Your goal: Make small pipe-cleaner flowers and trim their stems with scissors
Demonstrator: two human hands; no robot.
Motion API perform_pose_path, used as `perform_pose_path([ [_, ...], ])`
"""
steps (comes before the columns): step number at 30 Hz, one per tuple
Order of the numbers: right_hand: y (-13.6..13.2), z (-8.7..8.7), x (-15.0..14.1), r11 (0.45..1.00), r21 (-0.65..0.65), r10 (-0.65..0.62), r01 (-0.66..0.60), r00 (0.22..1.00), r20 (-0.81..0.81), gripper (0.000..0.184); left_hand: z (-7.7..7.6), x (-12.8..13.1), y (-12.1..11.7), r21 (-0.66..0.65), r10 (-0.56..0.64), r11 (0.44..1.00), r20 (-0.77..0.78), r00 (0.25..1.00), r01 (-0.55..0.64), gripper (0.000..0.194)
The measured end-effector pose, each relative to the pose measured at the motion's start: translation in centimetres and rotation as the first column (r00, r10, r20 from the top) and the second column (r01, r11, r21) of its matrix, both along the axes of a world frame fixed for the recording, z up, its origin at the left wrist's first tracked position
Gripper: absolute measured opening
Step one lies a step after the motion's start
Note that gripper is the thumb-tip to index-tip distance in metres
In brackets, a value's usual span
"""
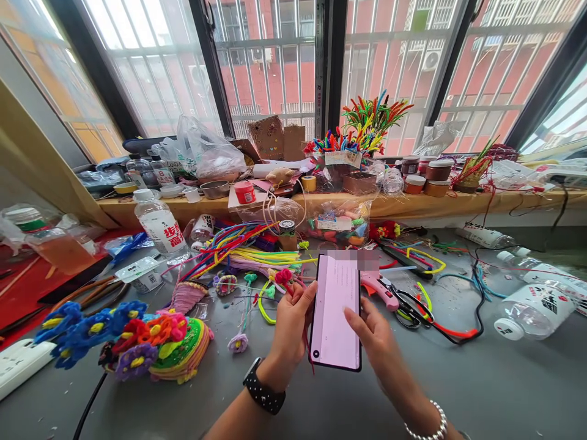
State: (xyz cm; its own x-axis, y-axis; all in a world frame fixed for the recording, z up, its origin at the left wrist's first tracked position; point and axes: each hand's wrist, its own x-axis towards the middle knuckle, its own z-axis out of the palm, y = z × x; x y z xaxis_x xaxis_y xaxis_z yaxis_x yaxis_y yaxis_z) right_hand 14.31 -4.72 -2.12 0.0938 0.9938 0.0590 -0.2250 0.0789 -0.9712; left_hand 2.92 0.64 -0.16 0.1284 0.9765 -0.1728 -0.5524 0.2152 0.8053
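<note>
My left hand (290, 327) grips a smartphone (336, 311) by its left edge, screen lit and facing me. The same hand also pinches a small red pipe-cleaner flower (283, 276) whose thin stem hangs down past the phone. My right hand (373, 333) is at the phone's right edge, its thumb resting on the screen. A black watch sits on my left wrist and a bead bracelet on my right.
A pink glue gun (380, 290) and black scissors (409, 308) lie just behind the phone. Pipe cleaners (238, 247) are strewn over the grey table. A basket with pipe-cleaner flowers (137, 342) sits left. Plastic bottles (534, 311) lie right; a cluttered windowsill (481, 205) runs behind.
</note>
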Motion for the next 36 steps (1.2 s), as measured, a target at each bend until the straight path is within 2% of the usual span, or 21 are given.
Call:
perform_pose_path([
  [3, 0.4, 0.0, 0.3, 0.997, 0.030, -0.069, 0.068, 0.997, 0.037, 0.040, -0.5, 0.2, -0.2, 0.039, -0.007, 0.999, 0.008, 1.000, 0.006, 0.042],
  [6, 0.5, -0.1, 0.7, 0.997, 0.046, -0.062, 0.060, 0.997, 0.049, 0.036, -0.7, 0.2, -0.3, 0.048, -0.032, 0.998, 0.013, 0.999, 0.032, 0.041],
  [8, 0.7, -0.1, 1.1, 0.996, 0.049, -0.073, 0.069, 0.994, 0.079, 0.036, -0.6, 0.1, -0.3, 0.051, -0.084, 0.995, 0.009, 0.996, 0.084, 0.041],
  [12, 1.1, 0.3, 2.5, 0.984, 0.070, -0.174, 0.164, 0.965, 0.194, 0.039, -0.2, -0.2, -0.3, 0.076, -0.226, 0.971, -0.014, 0.974, 0.226, 0.041],
  [16, 1.0, 1.1, 3.3, 0.985, 0.008, -0.169, 0.173, 0.953, 0.251, 0.045, -0.1, -0.4, -0.3, 0.092, -0.265, 0.960, -0.014, 0.964, 0.265, 0.040],
  [19, 0.7, 1.5, 3.4, 0.991, -0.077, -0.088, 0.109, 0.968, 0.236, 0.050, -0.3, -0.4, -0.3, 0.084, -0.243, 0.966, -0.005, 0.970, 0.243, 0.040],
  [22, 0.4, 1.4, 3.6, 0.997, -0.075, -0.013, 0.023, 0.991, 0.133, 0.051, -0.5, -0.5, -0.2, 0.077, -0.217, 0.974, 0.017, 0.976, 0.215, 0.041],
  [25, 0.1, 1.1, 4.1, 0.987, -0.083, 0.145, -0.139, 0.986, 0.079, 0.051, -0.5, -0.5, -0.2, 0.080, -0.195, 0.978, 0.038, 0.980, 0.191, 0.040],
  [27, -0.1, 1.0, 4.3, 0.967, -0.042, 0.255, -0.251, 0.954, 0.159, 0.061, -0.4, -0.4, -0.2, 0.070, -0.176, 0.982, 0.042, 0.984, 0.173, 0.040],
  [28, -0.2, 1.0, 4.2, 0.965, -0.007, 0.256, -0.262, 0.937, 0.237, 0.068, -0.4, -0.4, -0.1, 0.058, -0.163, 0.985, 0.043, 0.986, 0.160, 0.040],
  [30, -0.3, 1.0, 3.7, 0.983, 0.065, 0.131, -0.173, 0.899, 0.417, 0.080, -0.5, -0.3, -0.1, 0.031, -0.131, 0.991, 0.048, 0.990, 0.129, 0.040],
  [33, -0.2, 1.0, 2.3, 0.991, 0.116, -0.118, 0.060, 0.793, 0.598, 0.083, -0.6, -0.2, 0.0, 0.019, -0.127, 0.992, 0.073, 0.989, 0.126, 0.040],
  [36, 0.2, 0.9, 1.3, 0.977, 0.085, -0.203, 0.197, 0.717, 0.667, 0.085, -0.6, -0.1, -0.2, 0.034, -0.179, 0.984, 0.083, 0.980, 0.177, 0.042],
])
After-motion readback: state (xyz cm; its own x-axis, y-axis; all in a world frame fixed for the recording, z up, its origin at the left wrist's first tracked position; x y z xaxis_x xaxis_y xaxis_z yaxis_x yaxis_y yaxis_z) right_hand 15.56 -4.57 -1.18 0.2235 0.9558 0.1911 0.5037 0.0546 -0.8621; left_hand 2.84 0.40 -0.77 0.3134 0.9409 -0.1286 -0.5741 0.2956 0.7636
